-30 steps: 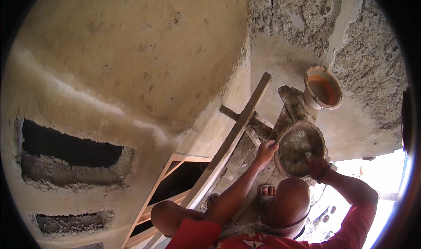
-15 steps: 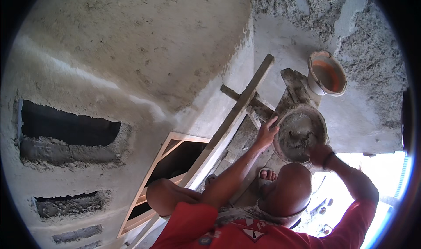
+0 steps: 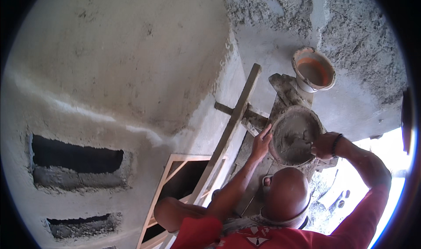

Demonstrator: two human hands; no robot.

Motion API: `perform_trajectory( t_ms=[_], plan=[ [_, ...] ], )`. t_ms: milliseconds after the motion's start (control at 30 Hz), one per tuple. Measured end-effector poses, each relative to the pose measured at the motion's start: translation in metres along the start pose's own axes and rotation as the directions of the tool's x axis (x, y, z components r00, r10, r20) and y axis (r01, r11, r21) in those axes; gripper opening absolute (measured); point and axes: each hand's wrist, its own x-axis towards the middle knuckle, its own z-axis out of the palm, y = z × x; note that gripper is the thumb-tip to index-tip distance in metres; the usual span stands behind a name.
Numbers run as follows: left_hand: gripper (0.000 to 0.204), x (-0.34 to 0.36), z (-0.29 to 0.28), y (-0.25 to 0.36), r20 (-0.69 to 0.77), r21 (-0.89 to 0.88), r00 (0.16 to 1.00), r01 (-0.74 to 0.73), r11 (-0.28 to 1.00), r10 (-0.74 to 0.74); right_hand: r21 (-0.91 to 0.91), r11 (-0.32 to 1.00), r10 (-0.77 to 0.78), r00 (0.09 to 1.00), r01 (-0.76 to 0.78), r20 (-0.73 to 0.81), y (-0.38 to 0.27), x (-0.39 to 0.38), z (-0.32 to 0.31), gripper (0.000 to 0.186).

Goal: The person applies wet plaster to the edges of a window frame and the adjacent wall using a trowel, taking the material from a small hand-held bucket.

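Observation:
A round, mortar-crusted bucket (image 3: 272, 154) stands before me with wet grey mortar (image 3: 294, 132) in it. My left hand (image 3: 262, 143) grips its left rim, thumb and fingers partly spread against the edge. At the right rim my right hand (image 3: 325, 146), with a dark band at the wrist, is closed around what looks like a trowel (image 3: 312, 150). Most of that tool is hidden by the fist and the mortar.
A second bucket (image 3: 307, 85) with an orange inner band stands beyond. Rough planks (image 3: 285, 91) lie under and behind the mortar bucket. A long wooden beam (image 3: 232, 126) slants on the left, near a wooden frame (image 3: 164, 179). My bent knee (image 3: 287, 189) is close to the bucket.
My right hand has drawn from inside the bucket to its right rim, and the mortar surface has shifted. The left hand stays at the rim. The whole view has swung a little.

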Motion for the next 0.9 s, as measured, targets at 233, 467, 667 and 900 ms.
perform_trajectory(
  t_ms=[233, 467, 667, 900],
  plan=[
    [0.047, 0.013, 0.013, -0.025, 0.043, -0.088, 0.999, -0.004, 0.996, 0.007, 0.136, 0.945, 0.308, 0.949, -0.297, -0.070, -0.011, 0.028, 0.048, 0.028],
    [0.047, -0.007, -0.003, 0.020, 0.062, -0.286, 0.978, 0.209, 0.935, -0.200, 0.549, 0.830, 0.282, 0.921, -0.094, -0.269, 0.062, 0.017, 0.023, 0.049],
    [0.045, 0.006, 0.017, -0.001, 0.028, -0.057, 0.997, 0.067, 0.996, -0.065, 0.860, -0.328, 0.886, 0.444, 0.391, 0.136, 0.200, 0.028, 0.106, 0.089],
    [0.048, 0.001, 0.005, -0.004, 0.003, -0.037, 0.992, 0.129, 0.991, -0.129, 0.647, -0.551, 0.791, 0.578, 0.527, 0.203, 0.249, 0.103, 0.099, 0.103]
  ],
)
